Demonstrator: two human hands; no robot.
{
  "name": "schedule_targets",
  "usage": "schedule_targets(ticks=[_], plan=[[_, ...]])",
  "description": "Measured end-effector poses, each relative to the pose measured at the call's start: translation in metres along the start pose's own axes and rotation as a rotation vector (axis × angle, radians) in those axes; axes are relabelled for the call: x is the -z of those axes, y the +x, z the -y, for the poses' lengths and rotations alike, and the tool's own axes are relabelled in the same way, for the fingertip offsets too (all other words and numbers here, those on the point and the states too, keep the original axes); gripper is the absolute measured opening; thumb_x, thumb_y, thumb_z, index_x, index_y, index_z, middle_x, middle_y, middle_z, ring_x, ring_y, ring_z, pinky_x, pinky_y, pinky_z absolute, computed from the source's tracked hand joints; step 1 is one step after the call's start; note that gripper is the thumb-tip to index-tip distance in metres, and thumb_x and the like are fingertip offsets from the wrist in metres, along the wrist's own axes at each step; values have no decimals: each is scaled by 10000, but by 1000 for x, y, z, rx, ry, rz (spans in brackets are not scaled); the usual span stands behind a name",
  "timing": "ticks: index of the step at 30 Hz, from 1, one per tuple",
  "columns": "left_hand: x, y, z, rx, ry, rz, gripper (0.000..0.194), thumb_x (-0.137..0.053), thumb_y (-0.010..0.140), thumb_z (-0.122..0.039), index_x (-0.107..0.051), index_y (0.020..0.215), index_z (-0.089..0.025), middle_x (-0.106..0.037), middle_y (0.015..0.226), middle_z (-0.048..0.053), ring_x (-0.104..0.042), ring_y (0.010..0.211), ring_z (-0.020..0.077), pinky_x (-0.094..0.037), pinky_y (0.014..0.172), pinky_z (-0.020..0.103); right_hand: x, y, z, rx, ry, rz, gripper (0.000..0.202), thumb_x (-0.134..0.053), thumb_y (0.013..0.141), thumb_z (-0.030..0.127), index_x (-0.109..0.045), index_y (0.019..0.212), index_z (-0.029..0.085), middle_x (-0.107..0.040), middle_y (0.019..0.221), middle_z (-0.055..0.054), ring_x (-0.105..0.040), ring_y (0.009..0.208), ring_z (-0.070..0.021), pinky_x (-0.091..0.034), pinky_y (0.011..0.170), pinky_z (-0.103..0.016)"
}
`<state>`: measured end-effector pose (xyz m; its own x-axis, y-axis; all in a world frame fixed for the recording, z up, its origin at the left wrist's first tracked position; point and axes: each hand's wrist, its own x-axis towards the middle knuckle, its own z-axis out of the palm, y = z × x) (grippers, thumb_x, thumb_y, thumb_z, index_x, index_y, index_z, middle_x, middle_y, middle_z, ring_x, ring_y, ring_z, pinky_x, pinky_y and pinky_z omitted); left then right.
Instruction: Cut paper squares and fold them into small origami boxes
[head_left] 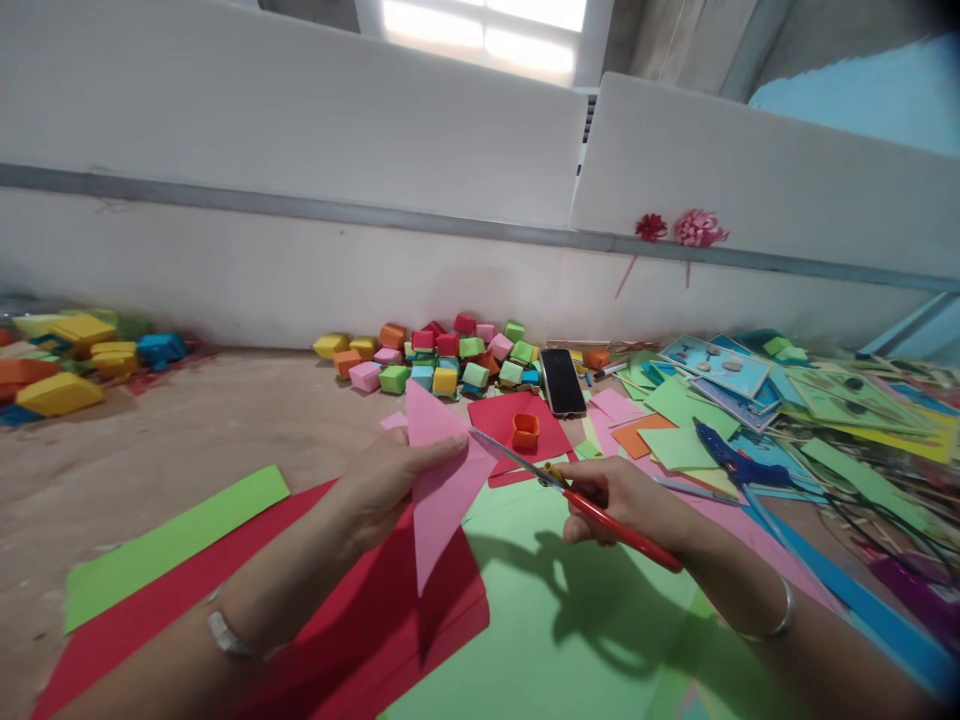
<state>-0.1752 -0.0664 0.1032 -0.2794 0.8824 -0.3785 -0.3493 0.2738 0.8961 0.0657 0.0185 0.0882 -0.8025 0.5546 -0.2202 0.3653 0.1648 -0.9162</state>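
Observation:
My left hand [390, 475] pinches a folded pink paper triangle [442, 495], thumb on its face. Red-handled scissors [619, 527] are in my right hand [619, 500], blades pointing left with the tips at the triangle's right part. Whether the blades cut into the paper is hard to tell. Beneath the hands lie large red sheets [360, 600] and a pale green sheet [540, 640]. A small open orange paper box [526, 432] rests on a red square [487, 410] just beyond the scissors.
Small coloured paper boxes [445, 382] are heaped by the wall, a black phone [562, 382] beside them. Larger folded pieces [60, 393] sit far left. On the right are paper scraps [679, 449], a blue glue gun [739, 460] and cables. A green strip [176, 540] lies left.

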Motion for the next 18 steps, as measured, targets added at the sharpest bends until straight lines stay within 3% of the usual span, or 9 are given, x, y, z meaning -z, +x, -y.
schedule_targets(ticks=[11, 14, 18], plan=[[2, 4, 2, -28, 30, 13, 406, -911, 506, -306, -698, 803, -129, -762, 758, 86, -696, 649, 218, -571, 577, 288, -2, -1, 2, -12, -25, -19, 430, -808, 707, 421, -665, 1019, 162, -474, 645, 71, -441, 499, -64, -378, 479, -216], [2, 2, 1, -41, 18, 11, 369, -906, 514, -288, -694, 775, -137, -757, 723, 70, -686, 617, 203, -561, 564, 275, -3, -3, 8, 49, -101, -7, 304, -737, 784, 376, -646, 972, 156, -456, 632, 71, -420, 515, -63, -347, 491, -210], [2, 3, 3, -19, 28, 25, 290, -884, 577, -278, -706, 756, -134, -751, 690, 58, -678, 603, 179, -546, 550, 244, -8, -6, 16, 126, -214, -1, 71, -592, 851, 204, -594, 896, 150, -475, 685, 50, -401, 582, -69, -335, 521, -200]])
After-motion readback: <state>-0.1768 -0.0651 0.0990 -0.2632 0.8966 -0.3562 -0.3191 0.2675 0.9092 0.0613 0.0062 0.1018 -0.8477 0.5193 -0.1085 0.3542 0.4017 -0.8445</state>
